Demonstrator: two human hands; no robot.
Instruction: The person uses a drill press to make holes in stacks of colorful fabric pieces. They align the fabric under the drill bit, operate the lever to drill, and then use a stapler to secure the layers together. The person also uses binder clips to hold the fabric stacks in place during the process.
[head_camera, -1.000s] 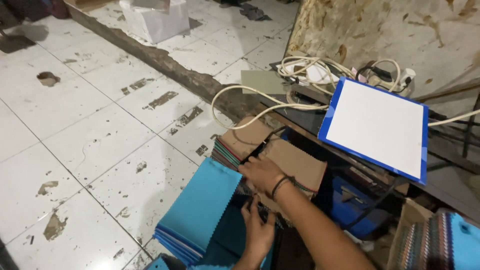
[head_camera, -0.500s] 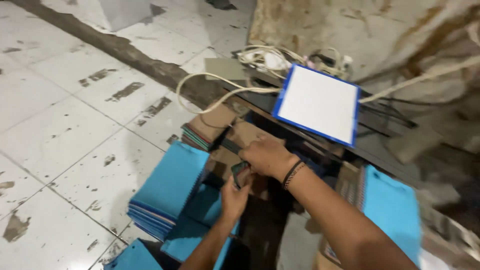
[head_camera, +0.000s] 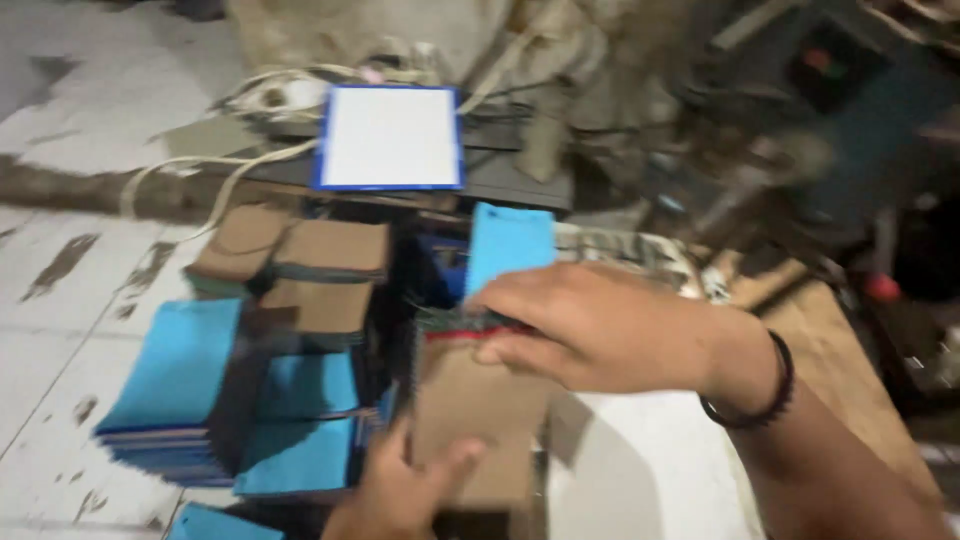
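Both of my hands hold one stack of fabric swatches with a brown cardboard cover (head_camera: 470, 410) in the middle of the view. My right hand (head_camera: 590, 325), with a dark band on its wrist, grips the stack's top edge, where coloured swatch edges show. My left hand (head_camera: 400, 495) supports the stack from below, thumb on the brown cover. The picture is blurred by motion.
Stacks of blue sheets (head_camera: 180, 370) and brown-covered swatch stacks (head_camera: 320, 260) lie on the tiled floor at left. A white board with a blue rim (head_camera: 390, 135) rests behind them among pale cables (head_camera: 190, 170). A wooden surface (head_camera: 840, 350) and dark machinery (head_camera: 840, 90) lie at right.
The view has swung right. My hands have lifted the brown-covered stack off the pile on the floor and brought it up and to the right, closer to me.
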